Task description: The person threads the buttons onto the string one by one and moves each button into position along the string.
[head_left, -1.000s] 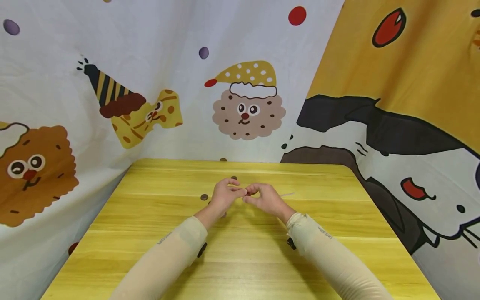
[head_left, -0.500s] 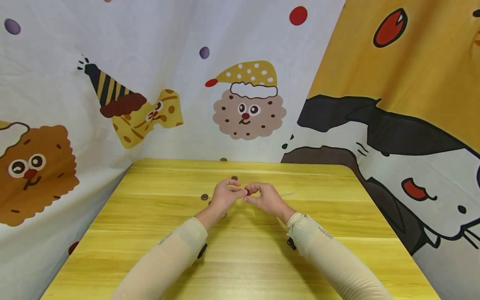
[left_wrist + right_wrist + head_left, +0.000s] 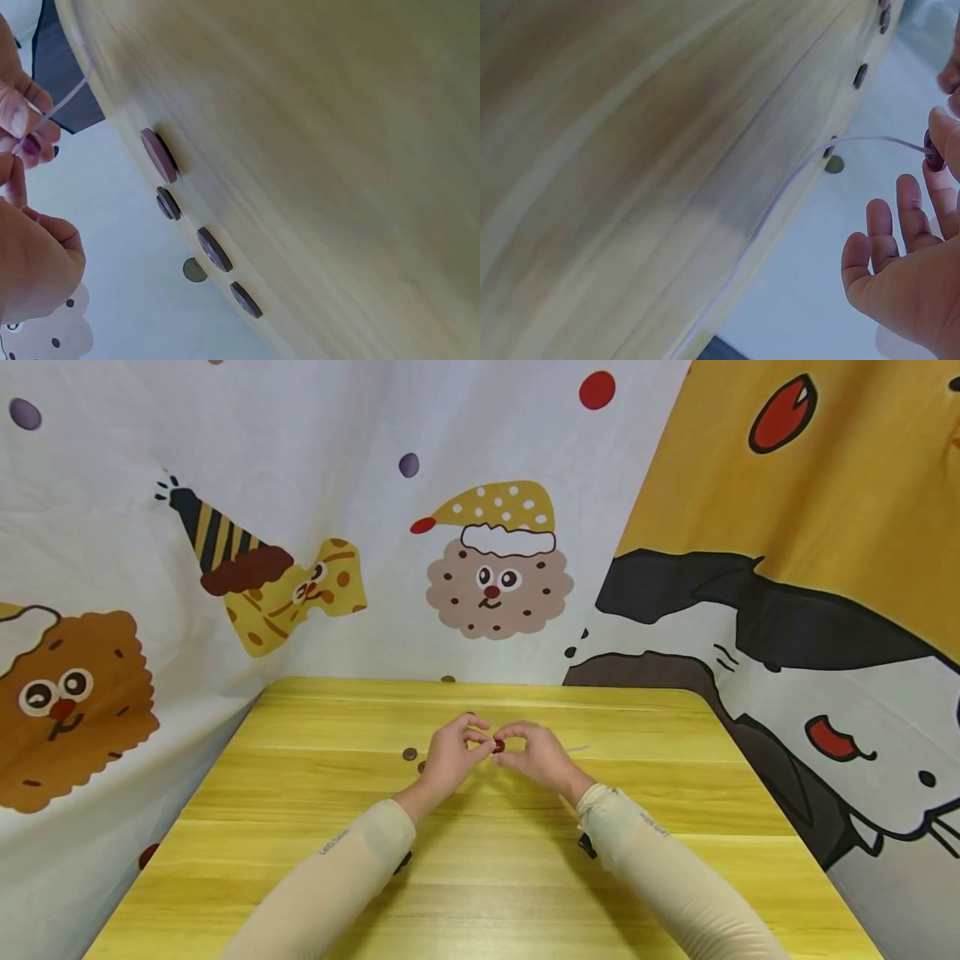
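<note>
Red button (image 3: 499,746) being held above the worktop (image 3: 495,877)

At left, dark buttons (image 3: 409,753) are being borne flat. The red button's left edge is being crowded by the left hand (image 3: 450,752) — whether the cord (image 3: 578,748) is being gripped there cannot be told. The button is being pinched by the nearer right hand (image 3: 542,756) — its cord being trailed rightward past that hand.
</note>
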Demonstrator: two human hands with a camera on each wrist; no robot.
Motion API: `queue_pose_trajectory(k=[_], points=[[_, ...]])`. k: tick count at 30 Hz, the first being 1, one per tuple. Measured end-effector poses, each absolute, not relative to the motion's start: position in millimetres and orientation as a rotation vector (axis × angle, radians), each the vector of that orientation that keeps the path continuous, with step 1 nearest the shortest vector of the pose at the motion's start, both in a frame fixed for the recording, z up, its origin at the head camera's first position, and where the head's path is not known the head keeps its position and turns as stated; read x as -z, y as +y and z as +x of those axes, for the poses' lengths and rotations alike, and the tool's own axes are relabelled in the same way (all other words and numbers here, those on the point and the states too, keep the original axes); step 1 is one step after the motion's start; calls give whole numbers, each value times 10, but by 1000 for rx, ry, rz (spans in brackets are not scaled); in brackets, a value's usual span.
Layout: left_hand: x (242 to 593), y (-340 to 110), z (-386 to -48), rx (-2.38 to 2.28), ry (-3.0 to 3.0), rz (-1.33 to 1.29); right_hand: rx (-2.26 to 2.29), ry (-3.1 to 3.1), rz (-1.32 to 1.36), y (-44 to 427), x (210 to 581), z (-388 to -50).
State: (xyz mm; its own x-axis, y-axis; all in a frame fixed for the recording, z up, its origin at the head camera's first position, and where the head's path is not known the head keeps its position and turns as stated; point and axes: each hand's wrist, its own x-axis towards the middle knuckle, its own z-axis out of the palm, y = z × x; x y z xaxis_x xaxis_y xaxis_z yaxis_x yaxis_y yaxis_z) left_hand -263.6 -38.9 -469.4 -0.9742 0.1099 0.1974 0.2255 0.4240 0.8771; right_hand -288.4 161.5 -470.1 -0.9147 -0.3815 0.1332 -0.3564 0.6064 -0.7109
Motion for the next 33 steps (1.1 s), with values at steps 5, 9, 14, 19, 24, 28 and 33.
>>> queue_pose_trajectory(k=[5, 9, 14, 19, 24, 28, 33], points=[[4731, -383, -2638, 1452, -2580, -369, 1133, 2824, -687, 1780, 4722, -2922], [4746, -379, -2634, 1403, -2584, -378, 1051, 2864, -721, 1951, 4761, -2962], [4745, -382, -2619, 1374, -2592, -364, 921, 2937, -714, 2219, 4807, -3007], [4749, -400, -2614, 1385, -2605, -351, 843, 2980, -687, 2529, 4840, -3046], [4762, -416, -2621, 1399, -2617, -334, 779, 2996, -650, 2826, 4864, -3080], [4775, -431, -2625, 1391, -2624, -324, 719, 2996, -618, 3007, 4876, -3097], [4788, -437, -2614, 1419, -2634, -307, 715, 2956, -554, 3127, 4881, -3124]])
